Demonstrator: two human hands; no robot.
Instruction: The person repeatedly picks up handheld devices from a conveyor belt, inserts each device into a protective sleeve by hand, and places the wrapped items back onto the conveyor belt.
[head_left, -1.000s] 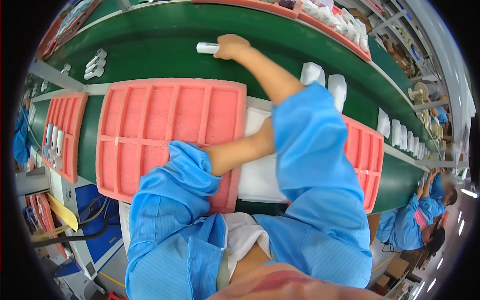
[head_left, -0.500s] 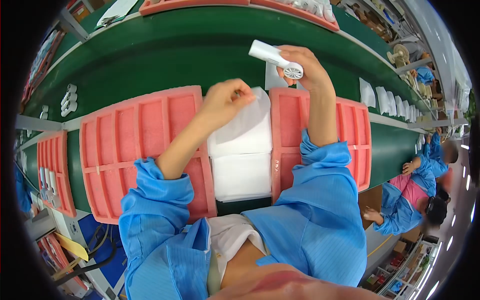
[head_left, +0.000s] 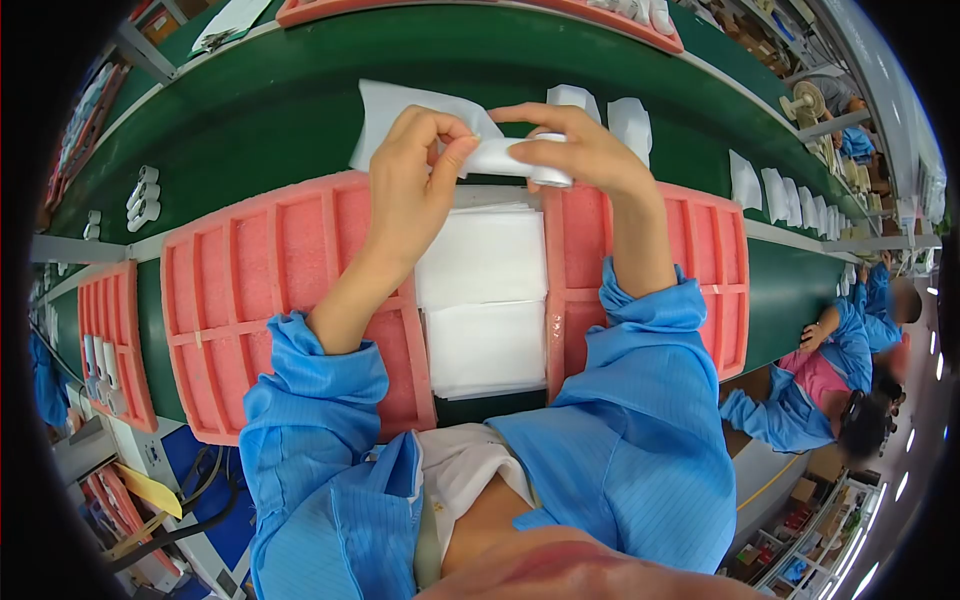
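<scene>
My left hand (head_left: 412,170) pinches a thin white bag (head_left: 385,112) between thumb and fingers, and the bag spreads out behind that hand to the left. In my right hand (head_left: 592,150) is a white handheld fan (head_left: 500,158), its handle pointing left and its round head under my fingers. The handle's end meets the bag by my left fingertips; whether it is inside the bag's mouth I cannot tell. Below both hands lie two stacks of white bags (head_left: 482,258), one in front of the other.
Pink foam trays (head_left: 290,235) with compartments flank the stacks. White packets (head_left: 628,128) lie on the green surface (head_left: 270,100) beyond my right hand, with a row of more packets (head_left: 775,193) farther right. Small white parts (head_left: 143,198) stand at left. Co-workers (head_left: 800,385) sit at right.
My left hand has lifted a bag off the stack and moved up and left. My right hand has brought the fan lower, turning its head, and the two hands now meet.
</scene>
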